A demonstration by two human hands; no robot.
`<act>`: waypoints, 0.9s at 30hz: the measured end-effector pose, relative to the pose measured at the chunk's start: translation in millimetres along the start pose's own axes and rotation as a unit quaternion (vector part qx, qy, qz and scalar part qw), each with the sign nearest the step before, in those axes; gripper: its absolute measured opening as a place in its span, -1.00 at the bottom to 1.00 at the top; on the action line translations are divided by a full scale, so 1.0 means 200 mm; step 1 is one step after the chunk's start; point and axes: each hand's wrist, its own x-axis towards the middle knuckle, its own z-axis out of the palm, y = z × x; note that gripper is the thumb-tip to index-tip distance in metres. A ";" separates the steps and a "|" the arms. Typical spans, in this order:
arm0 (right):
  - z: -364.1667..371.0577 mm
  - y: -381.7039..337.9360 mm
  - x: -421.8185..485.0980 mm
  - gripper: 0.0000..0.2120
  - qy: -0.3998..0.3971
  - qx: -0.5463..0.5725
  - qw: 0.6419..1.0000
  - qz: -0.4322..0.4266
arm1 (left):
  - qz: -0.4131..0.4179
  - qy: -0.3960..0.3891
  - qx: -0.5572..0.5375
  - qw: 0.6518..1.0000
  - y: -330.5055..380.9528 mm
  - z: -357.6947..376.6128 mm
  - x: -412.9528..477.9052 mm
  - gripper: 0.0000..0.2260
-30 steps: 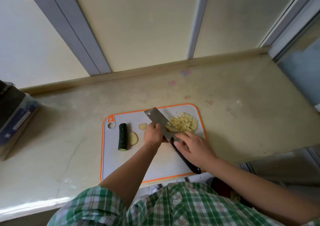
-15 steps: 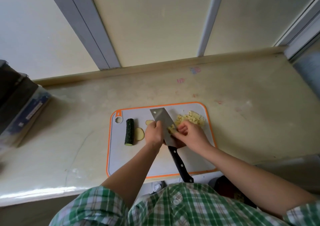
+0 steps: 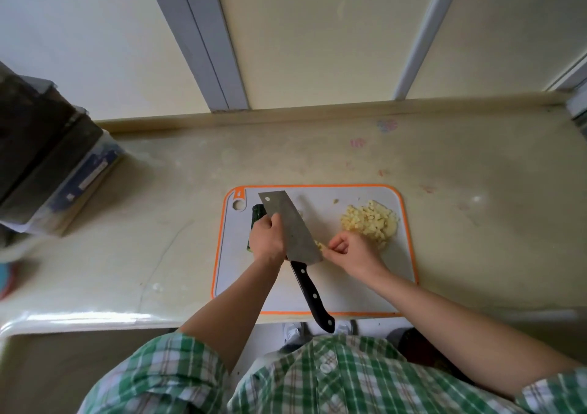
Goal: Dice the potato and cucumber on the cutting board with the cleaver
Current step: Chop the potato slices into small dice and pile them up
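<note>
The grey cutting board (image 3: pixel 333 286) with an orange rim lies on the beige counter. My left hand (image 3: pixel 268 237) grips the cleaver (image 3: pixel 287 223) by the spine of its blade, with the blade tilted up over the board's left part. Its black handle (image 3: pixel 313 296) points toward me, free of any hand. My right hand (image 3: pixel 349 251) has curled fingers touching small potato bits (image 3: pixel 319 246) at the blade's heel. A pile of diced potato (image 3: pixel 370 223) sits at the board's far right. The dark green cucumber piece (image 3: pixel 258 215) lies at the board's left, mostly hidden behind my left hand.
A dark box-like stack (image 3: pixel 47 166) stands on the counter at the far left. A wall with grey window frames (image 3: pixel 206 48) rises behind the counter. The counter's front edge (image 3: pixel 95 316) runs just below the board, with a pale basin below it at the left.
My right hand let go of the handle and moved up to the blade's edge. My left hand took the blade by its spine and shifted it left over the cucumber. The camera view shifted left.
</note>
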 end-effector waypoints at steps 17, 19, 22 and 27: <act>-0.16 -0.07 -0.08 -0.58 0.053 -0.054 0.988 -0.133 | 0.014 -0.090 -0.006 0.996 0.07 0.16 -0.02 -0.73; -0.17 -0.05 -0.11 -0.33 -0.015 -0.121 0.989 -0.084 | 0.017 -0.106 -0.005 0.994 0.09 0.19 -0.03 -0.72; -0.17 -0.03 -0.14 -0.35 -0.033 -0.142 0.986 -0.080 | 0.025 -0.137 -0.024 0.990 0.13 0.23 -0.04 -0.74; -0.22 -0.03 -0.14 -0.95 0.091 -0.024 0.994 -0.061 | 0.095 -0.171 0.020 0.981 0.12 0.22 -0.06 -0.75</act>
